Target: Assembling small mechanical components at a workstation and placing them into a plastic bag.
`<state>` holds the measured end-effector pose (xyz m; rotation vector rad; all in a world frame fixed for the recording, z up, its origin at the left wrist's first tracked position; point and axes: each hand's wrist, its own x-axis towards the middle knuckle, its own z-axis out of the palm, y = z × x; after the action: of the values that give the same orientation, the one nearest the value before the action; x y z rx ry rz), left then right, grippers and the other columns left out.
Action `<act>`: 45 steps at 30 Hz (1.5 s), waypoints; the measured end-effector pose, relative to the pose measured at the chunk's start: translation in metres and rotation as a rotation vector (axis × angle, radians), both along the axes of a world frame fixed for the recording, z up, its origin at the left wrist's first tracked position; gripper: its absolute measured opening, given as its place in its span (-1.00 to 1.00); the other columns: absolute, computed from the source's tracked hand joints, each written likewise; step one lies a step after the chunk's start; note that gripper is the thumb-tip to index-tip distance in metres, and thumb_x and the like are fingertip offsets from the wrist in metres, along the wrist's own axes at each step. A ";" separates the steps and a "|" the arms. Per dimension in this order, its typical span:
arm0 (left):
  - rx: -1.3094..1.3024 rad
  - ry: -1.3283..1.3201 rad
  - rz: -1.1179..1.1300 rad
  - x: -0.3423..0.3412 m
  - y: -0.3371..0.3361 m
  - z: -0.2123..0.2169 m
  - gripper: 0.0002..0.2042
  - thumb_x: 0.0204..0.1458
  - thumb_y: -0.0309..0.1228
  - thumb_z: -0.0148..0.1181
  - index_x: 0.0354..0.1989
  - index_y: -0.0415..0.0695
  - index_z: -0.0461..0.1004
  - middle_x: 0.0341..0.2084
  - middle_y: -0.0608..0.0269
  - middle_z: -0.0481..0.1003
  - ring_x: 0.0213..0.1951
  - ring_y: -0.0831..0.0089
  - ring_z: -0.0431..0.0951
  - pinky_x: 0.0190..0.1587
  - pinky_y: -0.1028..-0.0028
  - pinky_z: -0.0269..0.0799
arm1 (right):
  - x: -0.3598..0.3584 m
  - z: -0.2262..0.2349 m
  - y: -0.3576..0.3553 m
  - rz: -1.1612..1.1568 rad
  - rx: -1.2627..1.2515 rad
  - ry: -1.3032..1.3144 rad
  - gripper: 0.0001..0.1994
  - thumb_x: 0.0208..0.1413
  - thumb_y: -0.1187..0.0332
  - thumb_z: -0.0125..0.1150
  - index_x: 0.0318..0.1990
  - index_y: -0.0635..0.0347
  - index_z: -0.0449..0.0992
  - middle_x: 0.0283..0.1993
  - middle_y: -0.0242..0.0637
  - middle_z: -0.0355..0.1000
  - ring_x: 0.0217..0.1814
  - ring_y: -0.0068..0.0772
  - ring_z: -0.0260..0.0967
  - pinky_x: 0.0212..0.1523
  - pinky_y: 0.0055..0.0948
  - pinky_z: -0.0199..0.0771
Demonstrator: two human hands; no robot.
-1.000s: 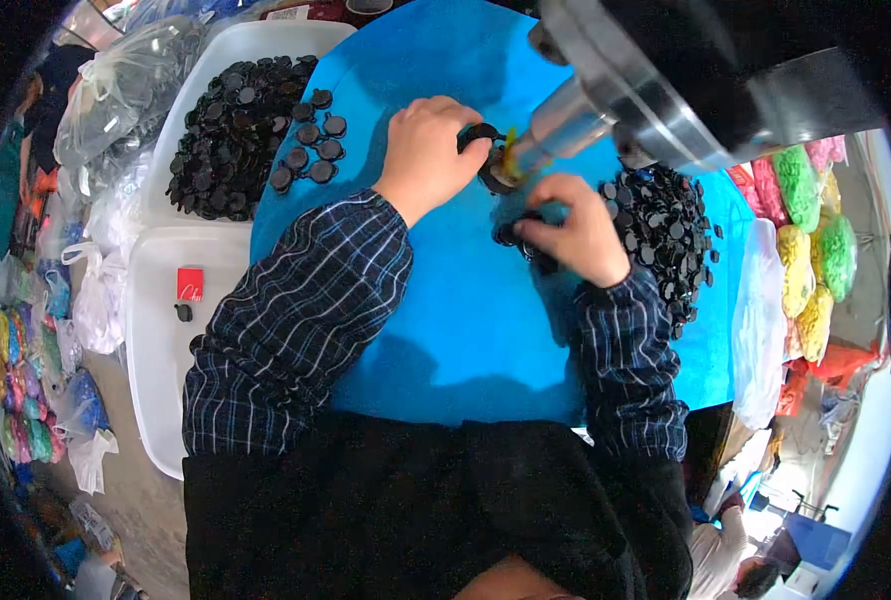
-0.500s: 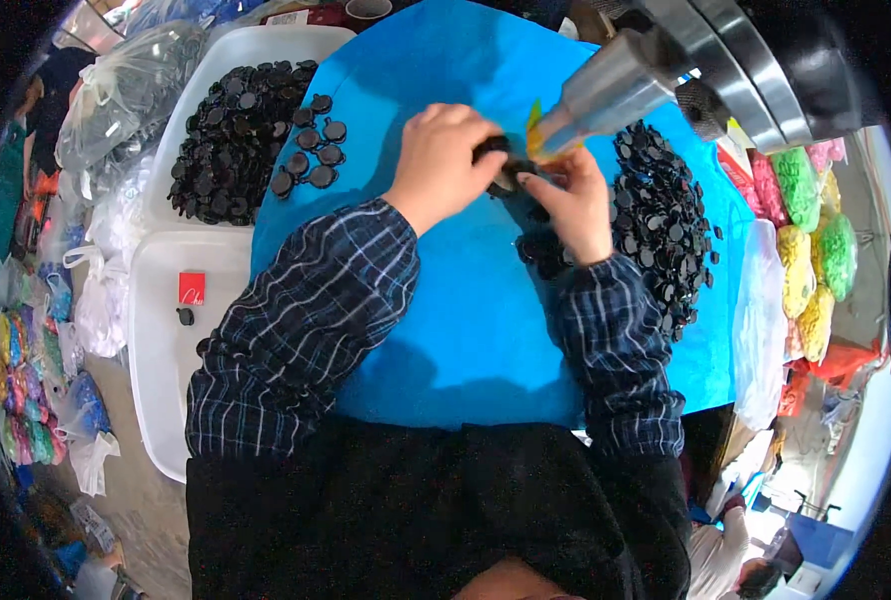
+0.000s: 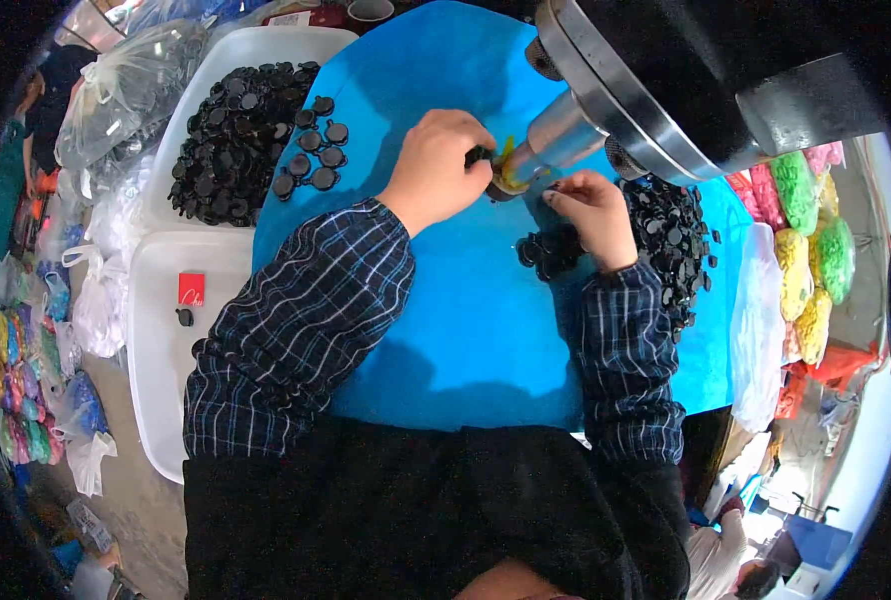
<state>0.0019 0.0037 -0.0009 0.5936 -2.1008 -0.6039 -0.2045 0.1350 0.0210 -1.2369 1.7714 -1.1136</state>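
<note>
My left hand (image 3: 438, 165) is closed on a small black round part (image 3: 479, 156), mostly hidden by the fingers, right beside the tip of a metal press cylinder (image 3: 558, 135). A yellow-green strip (image 3: 511, 165) wraps the cylinder's lower end. Just right of that tip, my right hand (image 3: 598, 215) has thumb and fingers pinched together; a dark bit shows at the fingertips, too small to name. Below it on the blue table cover (image 3: 456, 330) lies a small cluster of black parts (image 3: 551, 254). A large pile of black round parts (image 3: 671, 240) spreads to its right.
A white tray (image 3: 191, 110) heaped with black parts stands at the left; several more lie in rows (image 3: 311, 155) beside it. A second white tray (image 3: 156, 400) holds a red card (image 3: 192, 289) and one black part. The press's dark body (image 3: 686, 70) overhangs the far right.
The press head has come down and left, its tip now next to my left hand. My right hand has drawn back to the right, away from the left hand.
</note>
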 end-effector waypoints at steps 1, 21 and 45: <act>0.010 -0.002 -0.032 -0.001 0.002 0.001 -0.77 -0.15 -0.33 0.27 -0.30 -0.15 0.55 -0.26 0.12 0.52 -0.10 0.10 0.44 0.00 0.24 0.32 | -0.002 0.001 0.000 -0.036 -0.085 -0.258 -0.84 -0.08 0.55 0.31 -0.33 0.21 0.45 -0.20 -0.34 0.48 -0.20 -0.51 0.41 -0.13 -0.48 0.42; 0.023 -0.016 0.060 0.001 -0.003 -0.001 -0.80 -0.15 -0.34 0.23 -0.32 -0.10 0.56 -0.27 0.22 0.49 -0.08 0.15 0.41 -0.03 0.19 0.28 | 0.018 0.022 0.013 0.604 -0.022 0.492 -0.69 -0.12 0.64 0.28 -0.19 0.17 0.38 -0.18 -0.41 0.43 -0.12 -0.55 0.35 -0.05 -0.50 0.36; 0.024 0.018 0.029 -0.001 0.000 0.000 -0.78 -0.15 -0.32 0.25 -0.32 -0.14 0.57 -0.25 0.18 0.50 -0.08 0.11 0.40 -0.04 0.22 0.31 | 0.022 0.031 0.015 0.113 0.210 0.384 -0.81 -0.08 0.59 0.24 -0.28 0.24 0.41 -0.25 -0.33 0.45 -0.19 -0.50 0.38 -0.16 -0.47 0.40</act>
<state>0.0011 0.0038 -0.0006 0.6295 -2.0672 -0.6167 -0.1820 0.1497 0.0524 -1.4695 2.0076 -0.6353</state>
